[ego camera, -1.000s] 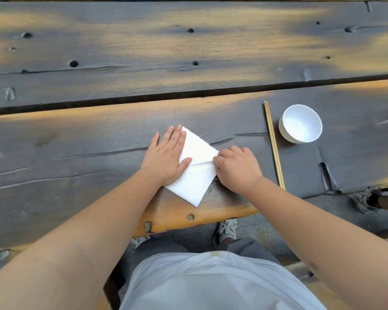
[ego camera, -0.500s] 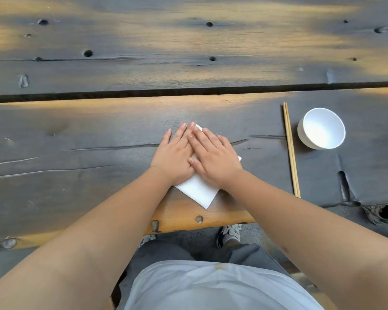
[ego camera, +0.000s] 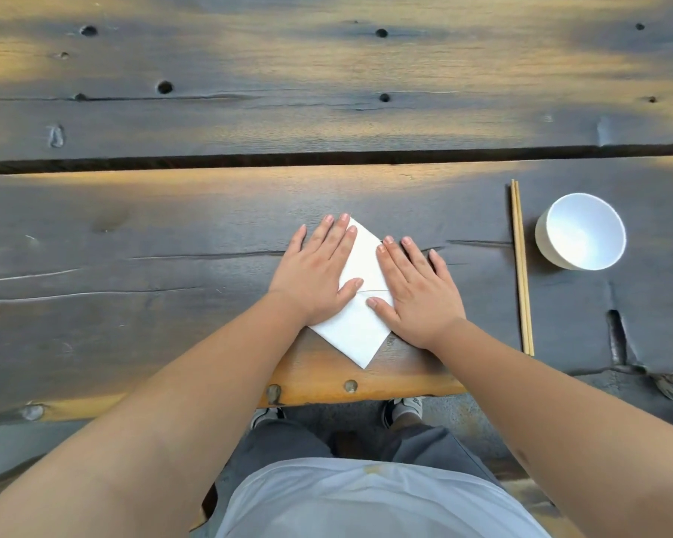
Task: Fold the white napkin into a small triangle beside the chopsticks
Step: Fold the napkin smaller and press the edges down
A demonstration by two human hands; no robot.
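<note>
The white napkin [ego camera: 360,328] lies folded on the dark wooden table [ego camera: 171,234] near its front edge, turned like a diamond, with a crease line across its middle. My left hand [ego camera: 319,273] rests flat on its left side, fingers spread. On its right side my right hand [ego camera: 416,289] presses flat, partly on the table. Both palms hide the napkin's side corners. A pair of wooden chopsticks [ego camera: 521,266] lies straight, well to the right of my right hand.
A white bowl [ego camera: 581,231] stands just right of the chopsticks. A dark gap [ego camera: 327,159] runs between the table planks farther back. Below the table's front edge are my legs and shoes [ego camera: 403,409].
My right hand went from a fist at the napkin's right corner to lying over the left hand, then slid right. Both hands now lie flat side by side, with more napkin showing.
</note>
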